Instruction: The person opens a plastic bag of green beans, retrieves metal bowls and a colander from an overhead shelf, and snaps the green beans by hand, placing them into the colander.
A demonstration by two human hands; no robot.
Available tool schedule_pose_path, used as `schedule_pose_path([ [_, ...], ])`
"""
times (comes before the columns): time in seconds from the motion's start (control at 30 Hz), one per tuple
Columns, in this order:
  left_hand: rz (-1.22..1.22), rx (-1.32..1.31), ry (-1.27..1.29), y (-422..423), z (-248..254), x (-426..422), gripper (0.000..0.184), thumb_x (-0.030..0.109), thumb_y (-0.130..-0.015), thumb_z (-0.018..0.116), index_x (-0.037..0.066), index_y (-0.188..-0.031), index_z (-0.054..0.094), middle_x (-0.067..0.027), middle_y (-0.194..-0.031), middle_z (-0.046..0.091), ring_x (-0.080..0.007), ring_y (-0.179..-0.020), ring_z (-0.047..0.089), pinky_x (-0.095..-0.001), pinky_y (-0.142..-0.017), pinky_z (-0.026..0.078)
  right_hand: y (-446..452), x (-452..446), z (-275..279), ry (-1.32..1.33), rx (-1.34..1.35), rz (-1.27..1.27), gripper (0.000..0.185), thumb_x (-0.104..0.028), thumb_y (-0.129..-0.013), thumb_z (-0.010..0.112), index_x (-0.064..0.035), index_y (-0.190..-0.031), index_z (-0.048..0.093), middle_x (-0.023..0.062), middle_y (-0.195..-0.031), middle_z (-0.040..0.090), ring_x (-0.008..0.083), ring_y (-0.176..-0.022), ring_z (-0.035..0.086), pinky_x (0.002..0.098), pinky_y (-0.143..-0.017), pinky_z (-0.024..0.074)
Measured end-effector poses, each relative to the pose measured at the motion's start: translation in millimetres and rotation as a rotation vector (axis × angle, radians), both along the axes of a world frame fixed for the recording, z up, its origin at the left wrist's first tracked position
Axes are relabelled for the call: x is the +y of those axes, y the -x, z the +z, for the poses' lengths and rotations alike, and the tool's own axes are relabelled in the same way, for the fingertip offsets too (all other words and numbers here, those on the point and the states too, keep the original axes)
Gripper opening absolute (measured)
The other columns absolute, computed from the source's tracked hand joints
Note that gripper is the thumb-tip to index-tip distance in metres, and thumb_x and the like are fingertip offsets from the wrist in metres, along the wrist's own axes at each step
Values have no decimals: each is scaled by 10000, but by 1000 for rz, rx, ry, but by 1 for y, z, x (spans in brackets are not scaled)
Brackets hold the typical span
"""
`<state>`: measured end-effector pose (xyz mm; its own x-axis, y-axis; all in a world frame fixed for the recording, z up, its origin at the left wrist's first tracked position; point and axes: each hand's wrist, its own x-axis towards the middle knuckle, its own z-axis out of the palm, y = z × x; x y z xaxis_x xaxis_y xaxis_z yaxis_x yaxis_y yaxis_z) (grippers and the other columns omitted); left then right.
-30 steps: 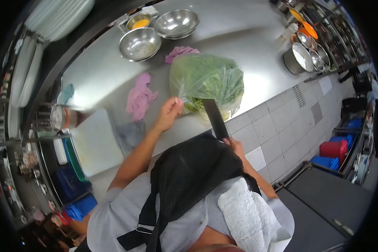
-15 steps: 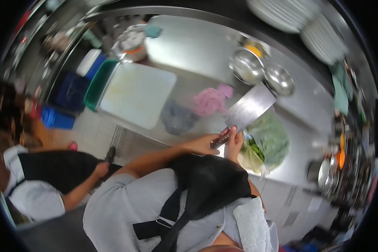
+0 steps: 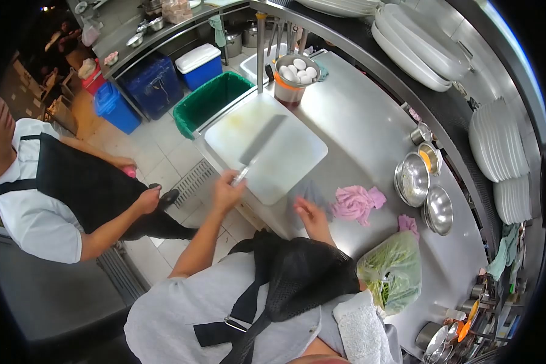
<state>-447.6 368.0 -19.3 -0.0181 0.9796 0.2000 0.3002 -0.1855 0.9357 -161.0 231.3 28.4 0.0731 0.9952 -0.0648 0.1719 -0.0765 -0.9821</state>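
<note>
My left hand (image 3: 226, 193) is closed around the handle of a cleaver (image 3: 264, 139), whose blade lies over the white cutting board (image 3: 294, 142) and looks slightly blurred. The board sits at the left end of the steel counter. My right hand (image 3: 311, 217) hovers above a crumpled dark plastic bag (image 3: 312, 193), fingers loosely bent and apart, nothing in them. Right of it lies a bunched pink cloth (image 3: 355, 204). A clear bag of leafy greens (image 3: 394, 270) rests on the counter near my right side.
Steel bowls (image 3: 438, 210) stand along the counter's back right. A container of eggs (image 3: 297, 71) is behind the board. Beside the board is a green bin (image 3: 209, 100). A co-worker (image 3: 82, 182) in a black apron stands at left. Plates (image 3: 497, 139) fill the shelf.
The cleaver has moved left from above the greens to over the board, now in my left hand only. My right hand has come off it. My view has turned left.
</note>
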Motion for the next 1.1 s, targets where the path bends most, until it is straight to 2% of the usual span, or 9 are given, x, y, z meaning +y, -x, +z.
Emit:
schedule_pose_path([
  [0.03,52,-13,4,23,-2,19,291,156,-818,791,32,-1046,659,-141,-862,719,-194,-721,644,-334,-673,517,-2,-2,-2,50,30,-12,391,-219,-1037,614,-11,-1368,608,109,-1146,725,156,-1021,667,301,-917,511],
  [0.2,154,268,-96,93,42,116,305,126,-778,799,30,-1030,657,-137,-788,693,-191,-690,673,-339,-632,506,-34,-27,-28,93,100,-133,347,-195,-1038,608,19,-1309,638,119,-1068,741,168,-990,684,296,-901,518],
  [0.4,-4,228,285,125,33,221,274,90,-763,819,10,-933,620,-107,-704,677,-153,-514,606,-307,-439,442,-53,-57,-8,90,5,-346,313,-154,-1038,595,41,-1277,650,113,-1011,741,171,-909,681,303,-851,531],
  [0.57,-91,115,483,119,70,255,250,43,-760,806,-11,-888,598,-118,-701,681,-136,-529,606,-281,-415,415,-61,-88,-12,116,16,-510,294,-123,-1035,594,43,-1271,652,97,-986,734,159,-880,666,294,-832,529],
  [0.7,-132,315,547,112,62,300,257,76,-789,807,-7,-948,624,-112,-768,699,-168,-578,657,-265,-468,485,-68,-106,-12,129,-1,-546,293,-144,-1035,607,23,-1268,661,78,-990,737,139,-873,665,280,-803,523],
  [0.8,-144,-357,454,97,51,318,482,145,-860,795,13,-1273,583,-123,-1095,702,-247,-899,736,-328,-730,602,-78,-101,18,50,1,-511,316,-192,-1041,607,19,-1269,663,78,-986,741,129,-886,661,273,-808,515],
  [0.9,75,-618,332,64,54,312,633,169,-883,790,28,-1411,472,-136,-1213,658,-274,-979,716,-358,-754,599,-83,-84,72,-50,-71,-523,294,-178,-1034,615,24,-1236,681,94,-990,747,150,-922,674,295,-864,526],
  [0.93,91,-552,307,54,53,306,739,174,-885,792,41,-1486,385,-145,-1283,622,-288,-976,706,-360,-730,595,-75,-79,106,-110,-125,-494,269,-159,-1027,618,21,-1211,695,99,-994,751,164,-937,683,302,-877,529],
  [1.1,-12,-428,-54,5,-25,260,458,107,-932,727,39,-1346,545,-88,-1163,691,-219,-932,697,-321,-740,557,-15,-69,275,-783,-355,-30,180,-91,-965,606,-60,-1105,713,108,-952,720,276,-869,693,395,-743,553],
])
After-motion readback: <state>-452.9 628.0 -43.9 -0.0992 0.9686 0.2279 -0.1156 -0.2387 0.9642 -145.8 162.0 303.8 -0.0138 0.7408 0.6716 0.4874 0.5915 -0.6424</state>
